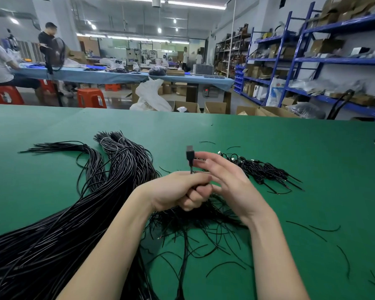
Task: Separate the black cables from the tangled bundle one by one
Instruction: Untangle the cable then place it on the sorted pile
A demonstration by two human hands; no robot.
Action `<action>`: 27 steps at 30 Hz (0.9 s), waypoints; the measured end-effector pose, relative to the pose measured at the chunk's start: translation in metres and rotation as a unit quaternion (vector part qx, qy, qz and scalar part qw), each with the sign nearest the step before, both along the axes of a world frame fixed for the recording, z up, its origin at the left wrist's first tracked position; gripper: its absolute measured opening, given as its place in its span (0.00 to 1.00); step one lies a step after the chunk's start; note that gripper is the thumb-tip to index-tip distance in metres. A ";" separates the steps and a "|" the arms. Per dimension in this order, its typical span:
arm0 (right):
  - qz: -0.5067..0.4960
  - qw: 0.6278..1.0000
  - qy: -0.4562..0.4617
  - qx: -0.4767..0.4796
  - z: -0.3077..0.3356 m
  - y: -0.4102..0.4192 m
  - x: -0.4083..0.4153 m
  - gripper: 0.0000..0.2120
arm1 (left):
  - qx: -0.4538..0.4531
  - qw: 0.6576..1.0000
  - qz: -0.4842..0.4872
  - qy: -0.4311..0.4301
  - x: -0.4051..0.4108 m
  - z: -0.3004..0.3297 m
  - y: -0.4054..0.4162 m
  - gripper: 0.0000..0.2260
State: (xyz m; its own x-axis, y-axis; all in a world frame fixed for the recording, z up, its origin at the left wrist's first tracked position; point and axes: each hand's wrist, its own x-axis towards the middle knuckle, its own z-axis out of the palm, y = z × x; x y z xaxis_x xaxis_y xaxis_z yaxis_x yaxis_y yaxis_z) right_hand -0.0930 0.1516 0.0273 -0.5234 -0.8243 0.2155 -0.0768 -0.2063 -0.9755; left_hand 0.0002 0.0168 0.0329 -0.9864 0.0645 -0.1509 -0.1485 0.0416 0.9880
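The left hand [182, 189] grips one USB cable [190, 156]; right-hand fingers [206, 158] spread, touching it. Small separated pile [262, 169] done; large tangled bundle [74, 213] remains.

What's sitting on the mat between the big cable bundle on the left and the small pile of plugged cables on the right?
In the head view, both hands: the left hand grips one cable, the right hand touches its plug.
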 end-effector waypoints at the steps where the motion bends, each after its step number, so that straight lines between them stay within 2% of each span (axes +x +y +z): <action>1: 0.003 1.000 0.025 0.009 0.004 -0.002 0.004 0.13 | -0.013 1.000 -0.022 -0.010 0.001 0.000 0.003 0.17; 3: -0.027 0.996 0.078 0.028 0.007 -0.010 0.009 0.05 | -0.025 0.998 -0.051 -0.024 0.002 0.000 0.009 0.13; 4: -0.049 0.994 0.095 0.030 0.005 -0.013 0.010 0.09 | -0.023 0.998 -0.057 -0.026 0.002 0.000 0.010 0.12; 6: -0.073 0.995 0.064 0.020 -0.001 -0.018 0.011 0.12 | -0.009 0.998 -0.055 -0.022 0.003 0.001 0.007 0.12; 9: -0.087 0.996 0.011 -0.005 -0.008 -0.019 0.008 0.10 | 0.028 0.998 -0.049 -0.011 0.006 0.003 -0.003 0.14; 13: -0.058 0.998 0.005 0.007 -0.008 -0.020 0.008 0.12 | 0.071 0.994 -0.083 -0.009 0.008 0.002 -0.006 0.15; 22: -0.064 0.996 -0.028 -0.047 -0.007 -0.017 0.011 0.13 | 0.080 0.992 -0.098 0.019 0.009 0.004 -0.004 0.17; 27: -0.102 0.993 0.022 -0.048 -0.009 -0.020 0.009 0.13 | 0.085 0.993 -0.079 0.027 0.008 0.003 -0.005 0.17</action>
State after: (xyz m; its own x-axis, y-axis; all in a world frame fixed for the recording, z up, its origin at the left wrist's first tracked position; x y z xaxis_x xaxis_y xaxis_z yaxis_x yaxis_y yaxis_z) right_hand -0.0839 0.1316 0.0184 -0.6658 -0.6765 0.3149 -0.1692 -0.2741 -0.9467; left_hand 0.0079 0.0121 0.0356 -0.9681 0.2398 -0.0726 -0.1007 -0.1068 0.9892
